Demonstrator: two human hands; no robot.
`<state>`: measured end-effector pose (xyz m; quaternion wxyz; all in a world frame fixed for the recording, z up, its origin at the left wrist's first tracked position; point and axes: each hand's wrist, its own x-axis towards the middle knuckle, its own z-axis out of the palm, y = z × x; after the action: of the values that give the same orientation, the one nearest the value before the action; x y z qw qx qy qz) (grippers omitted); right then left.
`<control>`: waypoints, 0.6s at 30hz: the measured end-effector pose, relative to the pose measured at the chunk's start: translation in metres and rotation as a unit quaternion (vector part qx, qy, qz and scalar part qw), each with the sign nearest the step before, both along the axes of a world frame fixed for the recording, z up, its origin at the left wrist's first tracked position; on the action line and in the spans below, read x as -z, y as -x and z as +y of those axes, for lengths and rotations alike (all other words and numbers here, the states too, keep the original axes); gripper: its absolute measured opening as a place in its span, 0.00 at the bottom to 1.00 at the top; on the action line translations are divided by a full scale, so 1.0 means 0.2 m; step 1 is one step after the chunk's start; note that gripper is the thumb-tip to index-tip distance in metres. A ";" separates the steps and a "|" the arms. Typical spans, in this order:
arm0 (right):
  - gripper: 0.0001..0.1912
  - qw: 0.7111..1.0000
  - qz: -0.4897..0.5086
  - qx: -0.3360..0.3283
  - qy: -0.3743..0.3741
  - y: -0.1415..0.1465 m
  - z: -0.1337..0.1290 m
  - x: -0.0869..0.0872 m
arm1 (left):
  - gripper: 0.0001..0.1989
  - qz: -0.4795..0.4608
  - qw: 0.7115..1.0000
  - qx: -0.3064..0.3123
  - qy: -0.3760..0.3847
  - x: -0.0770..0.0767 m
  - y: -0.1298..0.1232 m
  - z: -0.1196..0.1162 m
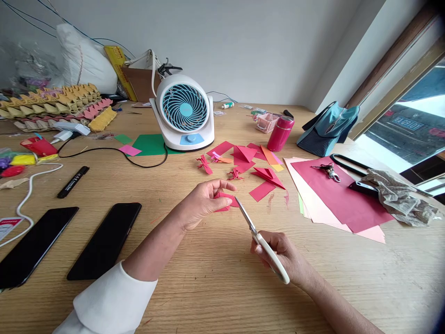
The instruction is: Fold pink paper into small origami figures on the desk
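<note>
My left hand (203, 202) pinches a small folded piece of red paper (235, 202) between thumb and fingers, above the middle of the table. A pair of scissors (259, 236) with pale handles is gripped in my right hand (281, 255). The blades look closed, and their tips point up at the right edge of the red paper. Just beyond my hands lie small folded red paper figures (235, 175), red paper pieces (262, 190) and an orange strip (269, 157).
Two black phones (106, 243) and a marker (73, 182) lie at left. A white fan (186, 111) stands behind, with a pink-red can (280, 134) and a blue bag (327, 130) farther right. Paper sheets (340, 199) with keys (328, 171) on top lie at right.
</note>
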<state>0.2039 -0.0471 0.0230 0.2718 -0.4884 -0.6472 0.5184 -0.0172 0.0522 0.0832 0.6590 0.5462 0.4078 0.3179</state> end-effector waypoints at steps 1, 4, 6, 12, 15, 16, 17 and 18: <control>0.30 1.000 0.001 0.003 0.001 0.00 0.00 0.00 | 0.18 0.000 1.000 0.000 -0.001 0.00 0.00 0.00; 0.31 1.000 0.010 0.005 0.006 0.00 0.00 0.01 | 0.18 -0.002 1.000 0.000 -0.006 0.01 0.00 0.00; 0.30 1.000 0.017 0.009 0.006 -0.01 0.00 0.02 | 0.19 -0.002 1.000 -0.001 -0.010 0.01 0.00 0.00; 0.23 0.992 -0.087 0.078 -0.051 -0.07 0.04 0.02 | 0.19 0.006 1.000 -0.002 -0.009 0.00 0.01 0.01; 0.17 0.956 -0.212 0.123 -0.163 -0.12 0.07 0.01 | 0.19 0.012 1.000 0.005 -0.013 0.01 0.01 0.01; 0.16 0.944 -0.236 0.125 -0.192 -0.14 0.08 0.01 | 0.19 0.014 1.000 0.008 -0.015 0.01 0.01 0.01; 0.15 0.941 -0.247 0.120 -0.199 -0.15 0.09 0.02 | 0.19 0.016 1.000 0.011 -0.018 0.02 0.01 0.01; 0.15 0.941 -0.253 0.115 -0.194 -0.16 0.09 0.02 | 0.19 0.017 1.000 0.015 -0.020 0.02 0.01 0.01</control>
<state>0.2364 -0.0289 0.0190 0.2465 -0.6124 -0.7219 0.2075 -0.0185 0.0541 0.0785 0.6457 0.5707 0.4042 0.3066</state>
